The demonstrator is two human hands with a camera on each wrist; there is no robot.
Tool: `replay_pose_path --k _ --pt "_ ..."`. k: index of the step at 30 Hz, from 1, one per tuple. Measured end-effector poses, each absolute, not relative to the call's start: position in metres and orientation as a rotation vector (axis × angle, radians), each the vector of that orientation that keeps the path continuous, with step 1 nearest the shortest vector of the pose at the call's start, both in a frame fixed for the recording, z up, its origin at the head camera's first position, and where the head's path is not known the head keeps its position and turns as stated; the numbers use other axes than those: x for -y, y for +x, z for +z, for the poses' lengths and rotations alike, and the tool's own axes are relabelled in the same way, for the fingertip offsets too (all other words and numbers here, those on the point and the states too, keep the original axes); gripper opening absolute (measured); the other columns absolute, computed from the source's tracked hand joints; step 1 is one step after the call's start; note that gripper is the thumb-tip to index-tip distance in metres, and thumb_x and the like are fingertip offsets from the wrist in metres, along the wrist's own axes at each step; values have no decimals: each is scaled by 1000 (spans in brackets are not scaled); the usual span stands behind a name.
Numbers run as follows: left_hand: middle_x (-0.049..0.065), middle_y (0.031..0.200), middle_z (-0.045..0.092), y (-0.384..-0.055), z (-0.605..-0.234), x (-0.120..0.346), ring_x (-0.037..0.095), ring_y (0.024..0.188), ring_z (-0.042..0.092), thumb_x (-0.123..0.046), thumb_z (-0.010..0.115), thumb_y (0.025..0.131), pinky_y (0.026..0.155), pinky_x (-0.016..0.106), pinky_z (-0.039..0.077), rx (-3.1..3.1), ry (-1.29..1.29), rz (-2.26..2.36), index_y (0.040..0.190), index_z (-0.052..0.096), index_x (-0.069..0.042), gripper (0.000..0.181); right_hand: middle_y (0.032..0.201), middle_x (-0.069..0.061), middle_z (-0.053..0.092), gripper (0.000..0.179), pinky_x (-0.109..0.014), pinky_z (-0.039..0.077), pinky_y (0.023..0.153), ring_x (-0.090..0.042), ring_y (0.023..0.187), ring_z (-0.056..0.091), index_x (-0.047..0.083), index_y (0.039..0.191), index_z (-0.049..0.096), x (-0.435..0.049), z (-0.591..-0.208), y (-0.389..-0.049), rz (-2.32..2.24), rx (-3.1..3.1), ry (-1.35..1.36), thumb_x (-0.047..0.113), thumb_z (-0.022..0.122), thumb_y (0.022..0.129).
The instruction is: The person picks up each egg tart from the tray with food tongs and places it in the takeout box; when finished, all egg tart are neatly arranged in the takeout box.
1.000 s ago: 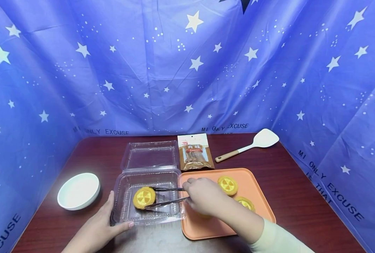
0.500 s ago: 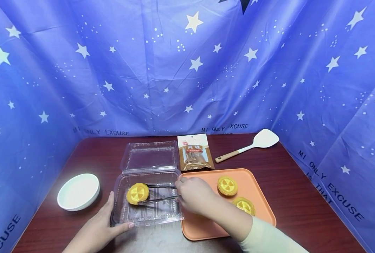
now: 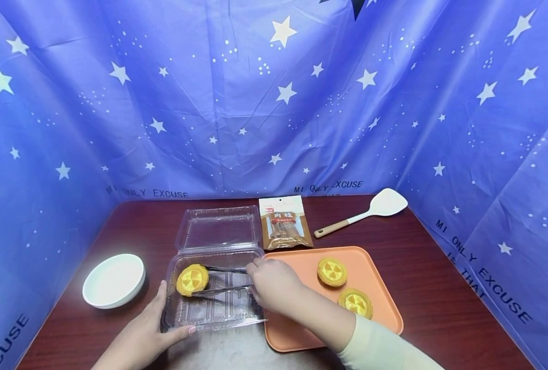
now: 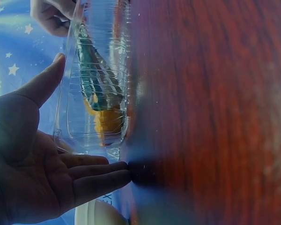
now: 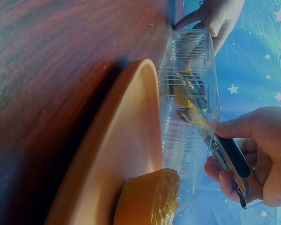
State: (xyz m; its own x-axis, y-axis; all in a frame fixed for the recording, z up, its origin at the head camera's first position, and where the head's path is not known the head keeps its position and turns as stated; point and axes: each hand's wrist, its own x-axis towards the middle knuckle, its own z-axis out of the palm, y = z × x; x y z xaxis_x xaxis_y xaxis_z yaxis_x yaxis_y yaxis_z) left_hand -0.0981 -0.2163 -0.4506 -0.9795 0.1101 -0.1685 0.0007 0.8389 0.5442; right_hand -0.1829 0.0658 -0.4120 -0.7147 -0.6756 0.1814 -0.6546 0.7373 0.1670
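My right hand (image 3: pixel 276 285) grips black-and-silver tongs (image 5: pixel 232 157). Their tips hold an egg tart (image 3: pixel 192 280), round and golden with a patterned yellow top, at the left side inside a clear plastic container (image 3: pixel 218 324). The container's hinged lid (image 3: pixel 220 228) lies folded back. At the container's front left corner rests my left hand (image 3: pixel 142 324), thumb along the front and fingers straight beside the left wall, as the left wrist view shows. Two more egg tarts, a back one (image 3: pixel 332 272) and a front one (image 3: pixel 355 303), sit on the orange tray (image 3: pixel 297 334) under my right forearm.
A white bowl (image 3: pixel 114 281) stands on the dark wooden table (image 3: pixel 440 288) at the left. Behind the tray lies a brown-and-white food packet (image 3: pixel 286 222), with a white spatula (image 3: pixel 361 215) to its right. A blue starred curtain (image 3: pixel 274 103) encloses the table.
My right hand, the tongs and the egg tart have moved left and slightly back within the container, toward its left wall. The left hand stays in place.
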Motion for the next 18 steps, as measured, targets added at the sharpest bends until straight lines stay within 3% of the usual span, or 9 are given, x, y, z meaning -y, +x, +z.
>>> replay_pose_path --k 11,18 --pt "34 157 16 -98 -451 216 50 138 33 -74 65 76 104 64 37 -2837 95 843 153 0 9 131 107 -5 64 43 -35 58 69 -20 83 66 10 112 61 -76 -402 -184 -64 2861 982 41 71 84" --pt "33 157 14 -98 -452 217 50 138 32 -75 64 75 105 64 36 -2843 93 829 154 1 8 130 99 -2 59 43 -35 53 59 -16 76 59 12 110 58 -89 -398 -185 8 2943 889 45 66 84"
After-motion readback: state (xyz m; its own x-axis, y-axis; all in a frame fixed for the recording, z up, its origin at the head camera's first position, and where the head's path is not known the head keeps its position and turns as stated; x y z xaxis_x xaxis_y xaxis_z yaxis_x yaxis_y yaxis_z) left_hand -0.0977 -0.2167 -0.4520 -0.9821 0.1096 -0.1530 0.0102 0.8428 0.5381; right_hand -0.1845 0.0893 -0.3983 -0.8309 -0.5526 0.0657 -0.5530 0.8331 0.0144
